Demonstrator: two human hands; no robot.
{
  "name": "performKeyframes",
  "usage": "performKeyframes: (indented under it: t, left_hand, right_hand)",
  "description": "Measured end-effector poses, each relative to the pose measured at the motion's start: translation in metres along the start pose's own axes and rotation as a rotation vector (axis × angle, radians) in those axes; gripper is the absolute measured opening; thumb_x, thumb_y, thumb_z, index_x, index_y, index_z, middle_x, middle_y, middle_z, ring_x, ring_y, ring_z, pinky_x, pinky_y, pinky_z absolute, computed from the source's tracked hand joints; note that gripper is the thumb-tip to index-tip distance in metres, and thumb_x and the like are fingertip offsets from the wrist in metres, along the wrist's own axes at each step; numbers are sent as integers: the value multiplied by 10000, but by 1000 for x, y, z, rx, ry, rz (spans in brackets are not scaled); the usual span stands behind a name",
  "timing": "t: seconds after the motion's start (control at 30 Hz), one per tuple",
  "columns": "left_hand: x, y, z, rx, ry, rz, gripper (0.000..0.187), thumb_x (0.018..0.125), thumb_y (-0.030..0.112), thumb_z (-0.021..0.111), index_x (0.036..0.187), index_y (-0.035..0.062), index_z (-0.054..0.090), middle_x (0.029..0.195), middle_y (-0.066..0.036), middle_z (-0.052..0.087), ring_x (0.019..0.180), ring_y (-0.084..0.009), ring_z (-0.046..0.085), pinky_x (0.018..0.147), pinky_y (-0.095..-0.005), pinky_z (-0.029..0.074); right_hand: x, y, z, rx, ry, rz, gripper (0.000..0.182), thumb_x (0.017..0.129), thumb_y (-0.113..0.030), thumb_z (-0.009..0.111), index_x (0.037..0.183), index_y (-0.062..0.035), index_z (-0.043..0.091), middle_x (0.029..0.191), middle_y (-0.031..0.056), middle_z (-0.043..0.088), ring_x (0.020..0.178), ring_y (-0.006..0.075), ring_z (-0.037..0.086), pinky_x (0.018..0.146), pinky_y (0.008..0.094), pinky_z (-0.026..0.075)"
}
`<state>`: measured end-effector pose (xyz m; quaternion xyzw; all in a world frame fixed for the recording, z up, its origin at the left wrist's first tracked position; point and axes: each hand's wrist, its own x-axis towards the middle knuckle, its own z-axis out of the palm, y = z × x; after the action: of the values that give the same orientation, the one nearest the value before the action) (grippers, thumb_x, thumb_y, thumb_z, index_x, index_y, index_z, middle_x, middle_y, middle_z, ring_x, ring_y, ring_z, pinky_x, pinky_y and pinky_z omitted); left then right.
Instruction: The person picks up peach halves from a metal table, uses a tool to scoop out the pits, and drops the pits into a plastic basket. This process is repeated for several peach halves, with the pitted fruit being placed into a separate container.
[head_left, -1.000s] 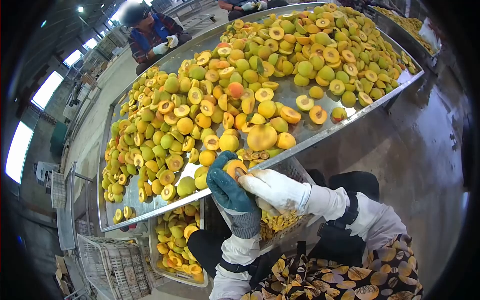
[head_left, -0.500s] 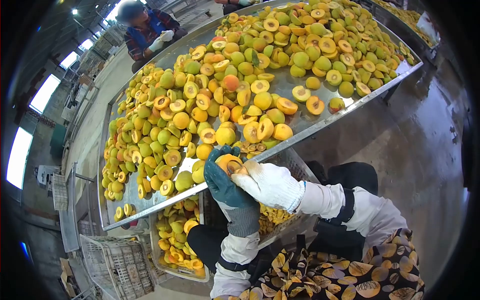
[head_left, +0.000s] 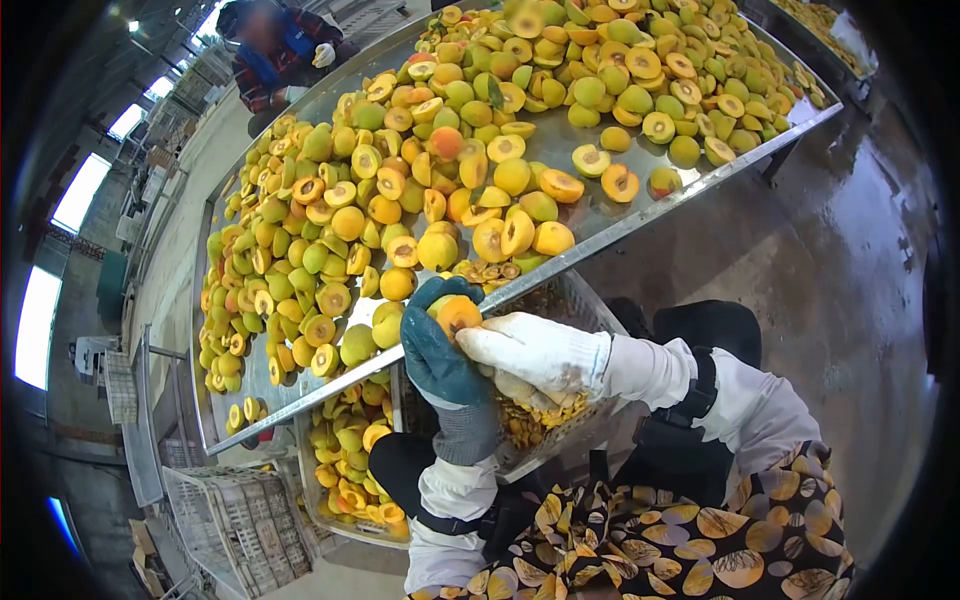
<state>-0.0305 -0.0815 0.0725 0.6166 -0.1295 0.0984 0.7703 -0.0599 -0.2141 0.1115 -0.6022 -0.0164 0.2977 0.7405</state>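
My left hand [head_left: 440, 350], in a dark green coated glove, is closed around a halved yellow fruit [head_left: 459, 315] just over the table's near edge. My right hand [head_left: 535, 355], in a white knit glove, has its thumb side against the fruit's lower right. Its fingers are curled, and whatever lies inside them is hidden. Beyond both hands, many green and yellow fruit halves [head_left: 438, 250] cover the metal table [head_left: 640, 214]. Small cut pieces [head_left: 487, 271] lie at its near edge.
Below the edge stand a crate of fruit halves [head_left: 372, 537] and a crate of small yellow pieces [head_left: 600, 300]. Empty crates [head_left: 235, 525] stand at lower left. A person [head_left: 275, 50] works across the table at upper left.
The fruit's orange cut face has turned more into view. My right fingers have curled lower beneath it. The camera view has shifted slightly, and the person across has moved one hand down.
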Motion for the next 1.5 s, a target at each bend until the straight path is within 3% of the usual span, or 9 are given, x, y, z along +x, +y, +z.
performKeyframes:
  t: [0.43,0.63,0.73,0.8,0.83,0.9,1.03,1.17,1.5]
  left_hand:
    - [19,9,-20,-10,-434,-262,572,1068,486,367,1142,-22,620,979,-133,699,882,-206,667,829,-330,544]
    - [24,11,-70,483,-580,-257,426,1073,333,434,1044,-26,660,945,-80,686,889,-150,622,827,-291,507]
    - [20,44,-119,532,-166,-495,361,1037,297,520,1054,-37,657,922,-86,688,809,-142,627,739,-279,525]
    - [18,41,-187,1337,-213,-53,346,985,320,564,885,16,694,844,-186,709,779,-331,683,685,-390,525]
    - [19,64,-180,1430,-29,-221,348,937,352,598,814,47,709,805,-197,694,788,-391,663,703,-461,520]
    - [34,51,-209,1776,-75,36,299,879,344,646,833,56,713,852,-179,690,808,-386,654,748,-480,523]
    - [102,4,-149,1479,-159,259,359,883,388,644,999,50,676,928,-190,688,900,-362,666,791,-458,527]
    - [160,-50,-70,1668,-491,-57,370,882,375,639,1077,61,645,1021,-175,694,978,-344,678,815,-454,536]
    - [183,-125,-77,1465,-578,128,343,821,142,635,1153,57,652,1173,-247,648,1091,-438,607,941,-477,502]
  right_hand:
    - [0,31,-22,757,-535,192,468,1007,-557,491,896,-103,520,500,-64,394,350,39,363,304,213,259]
    - [8,34,-11,-1294,247,-583,437,916,-518,611,836,-88,613,546,133,585,491,354,619,473,452,505]
    - [5,37,-10,-1357,249,-447,421,913,-501,614,859,-83,618,563,134,598,540,349,647,500,457,516]
    - [11,48,-16,-1384,241,-251,427,918,-497,585,908,-74,641,629,141,648,596,351,672,543,474,526]
    - [15,56,-19,-1414,246,-121,442,920,-499,568,941,-67,656,673,145,677,633,352,686,576,482,533]
    - [18,60,-21,-1409,145,0,485,917,-509,541,1009,-51,672,770,151,716,703,353,705,641,489,543]
    - [20,56,-5,-1429,70,70,493,920,-526,549,990,-58,690,832,162,720,791,359,713,666,486,546]
    - [17,66,-9,-1463,15,20,485,919,-533,559,937,-66,689,802,159,712,761,365,708,640,503,541]
    - [6,56,-23,-1339,-45,-18,436,939,-508,524,1069,-132,703,912,114,721,874,321,706,692,476,551]
